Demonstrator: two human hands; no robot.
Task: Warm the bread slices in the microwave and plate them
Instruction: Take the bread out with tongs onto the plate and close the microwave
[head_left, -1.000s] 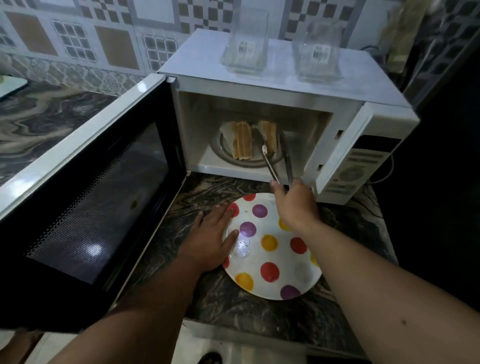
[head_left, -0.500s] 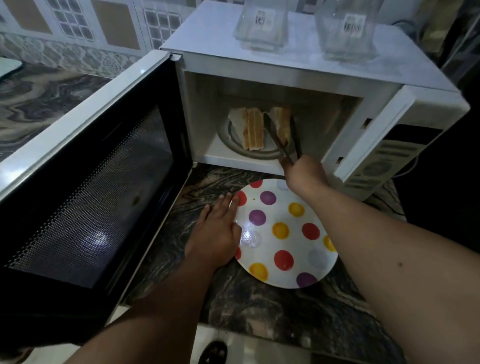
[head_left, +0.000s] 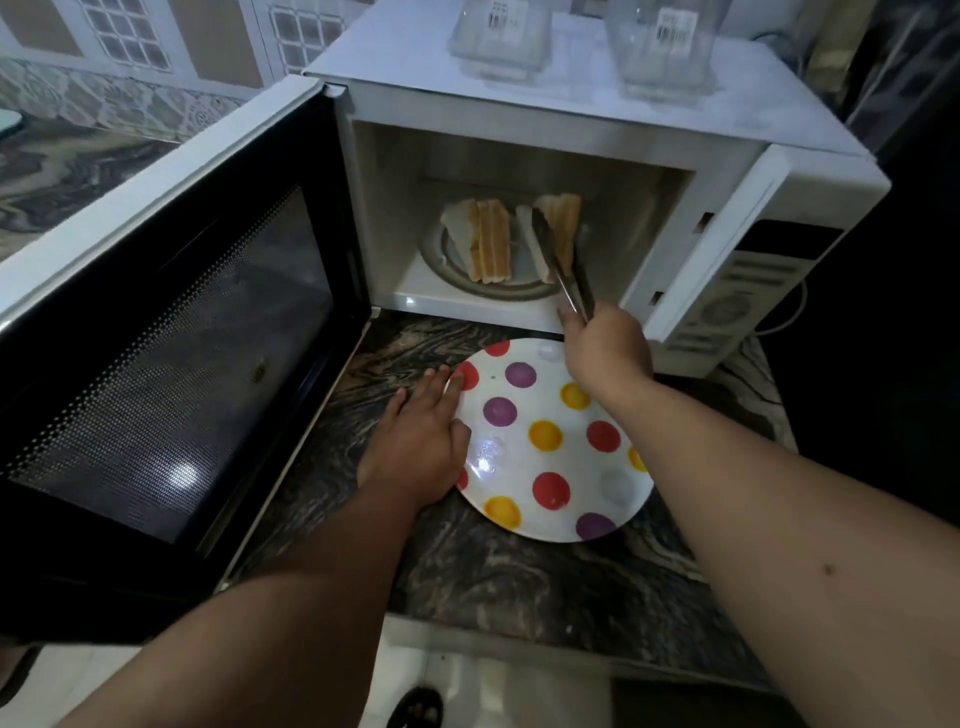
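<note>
The white microwave stands with its door swung wide to the left. Inside, on the turntable, lie two stacks of toasted bread slices: a left stack and a right stack. My right hand grips metal tongs whose tips reach into the cavity and close around the right stack. A white plate with coloured dots lies on the counter in front of the microwave. My left hand rests flat with straight fingers on the plate's left rim.
Two clear plastic containers, one on the left and another on the right, stand on top of the microwave. The dark marbled counter ends at a front edge near me. The open door blocks the left side.
My right hand pushed the tongs deeper into the microwave, and their tips now sit around the right bread stack. My left hand stayed on the plate's rim. The camera moved closer.
</note>
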